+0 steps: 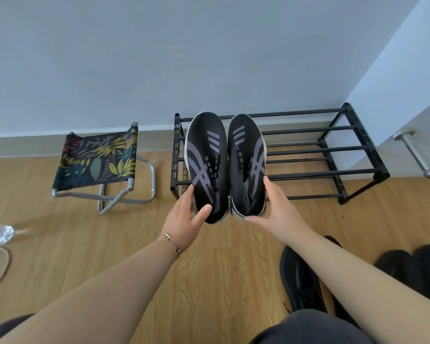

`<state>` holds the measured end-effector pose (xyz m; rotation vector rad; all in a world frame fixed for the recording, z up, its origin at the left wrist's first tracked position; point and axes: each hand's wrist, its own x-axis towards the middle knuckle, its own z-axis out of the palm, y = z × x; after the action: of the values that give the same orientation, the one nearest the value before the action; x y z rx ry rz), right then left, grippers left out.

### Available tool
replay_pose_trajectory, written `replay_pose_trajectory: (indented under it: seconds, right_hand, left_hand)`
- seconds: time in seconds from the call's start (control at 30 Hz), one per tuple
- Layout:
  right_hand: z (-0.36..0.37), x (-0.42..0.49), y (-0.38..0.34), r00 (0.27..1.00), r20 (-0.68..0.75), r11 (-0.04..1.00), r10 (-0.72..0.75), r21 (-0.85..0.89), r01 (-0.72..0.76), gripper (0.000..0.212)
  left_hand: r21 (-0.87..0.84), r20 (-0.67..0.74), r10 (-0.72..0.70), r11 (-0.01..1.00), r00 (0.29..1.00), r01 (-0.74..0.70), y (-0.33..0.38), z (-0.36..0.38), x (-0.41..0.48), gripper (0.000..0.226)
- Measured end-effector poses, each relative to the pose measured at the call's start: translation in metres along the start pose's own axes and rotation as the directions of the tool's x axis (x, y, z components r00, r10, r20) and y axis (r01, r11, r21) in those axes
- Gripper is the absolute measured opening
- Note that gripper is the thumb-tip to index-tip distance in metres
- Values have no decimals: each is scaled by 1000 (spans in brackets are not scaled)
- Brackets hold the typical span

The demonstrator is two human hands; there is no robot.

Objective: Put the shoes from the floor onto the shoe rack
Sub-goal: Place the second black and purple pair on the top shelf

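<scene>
Two black sneakers with grey stripes lie side by side, toes toward the wall, on the left end of the black metal shoe rack. My left hand grips the heel of the left sneaker, thumb on top. My right hand holds the heel side of the right sneaker. Their heels stick out past the rack's front bar. On the floor at the lower right lie a black shoe under my right forearm and another black pair.
A small folding stool with a leaf-print seat stands left of the rack. A metal door stop juts out at the right by the wall corner. A clear plastic object lies at the left edge on the wooden floor.
</scene>
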<state>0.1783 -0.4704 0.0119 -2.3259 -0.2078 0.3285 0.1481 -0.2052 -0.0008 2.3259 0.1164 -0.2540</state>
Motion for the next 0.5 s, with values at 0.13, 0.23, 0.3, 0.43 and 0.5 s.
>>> replay_pose_trajectory:
  seconds: [0.13,0.23,0.3,0.43,0.5]
  right_hand:
    - [4,3,-2,997,-73,999,-2,32,4,111]
    - [1,3,-1,999,-35,1000,-29,-3,29,114]
    - [0,5,-1,999,-14,998,-51,-35,51,117]
    - [-5,13,-5,999,-9,998,-50,-49,49,118]
    - [-8,16,-7,999,-2,998,-40,-52,40,118]
  left_hand:
    - [143,65,45,988,997,-54,-6,6,-2,131]
    - [227,-9,75,971,997,-71,-10,12,1,130]
    - [190,-42,53,981,998,-44,-8,14,3,123]
    - [131,-67,0,991,998,9,-7,12,7,113]
    - [120,-91,-3,993,996,14,-5,9,12,106]
